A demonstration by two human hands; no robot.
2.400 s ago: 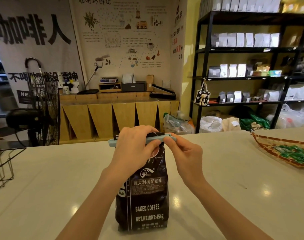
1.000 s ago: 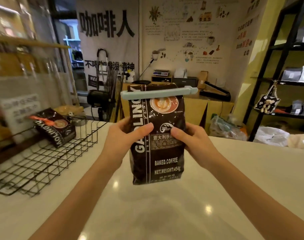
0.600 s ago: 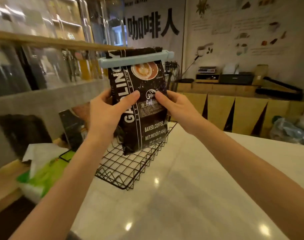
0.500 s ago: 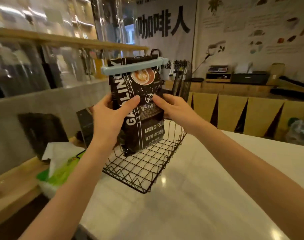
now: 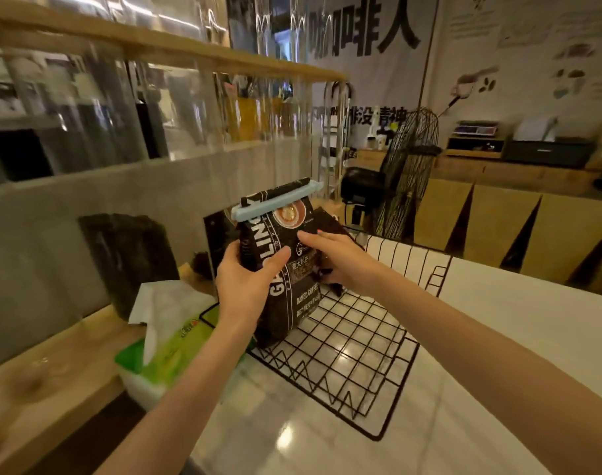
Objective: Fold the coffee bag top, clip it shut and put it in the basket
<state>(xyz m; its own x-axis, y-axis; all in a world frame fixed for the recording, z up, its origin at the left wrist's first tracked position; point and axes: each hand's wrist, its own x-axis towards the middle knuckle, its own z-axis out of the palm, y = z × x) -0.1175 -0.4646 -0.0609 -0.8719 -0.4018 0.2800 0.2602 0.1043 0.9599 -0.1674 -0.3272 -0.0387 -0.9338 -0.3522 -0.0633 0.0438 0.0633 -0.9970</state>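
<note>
Clipped coffee bag going into the wire basket.

Head view: the coffee bag [image 5: 286, 269], its folded top pinched by a pale blue clip [image 5: 275, 203], stands upright at the basket's [image 5: 358, 341] ten o'clock corner. The left hand [image 5: 248, 279] grasps its side; the right hand [image 5: 337, 258] lies flat against its front, fingers loose. A second dark bag [image 5: 330, 224] leans just behind. To finish well, settle the base flat on the grid before letting go. The glossy white counter [image 5: 498, 337] holds the basket; a green tissue pack [image 5: 159, 351] sits at eight o'clock, a black fan [image 5: 406, 173] at one.
</note>
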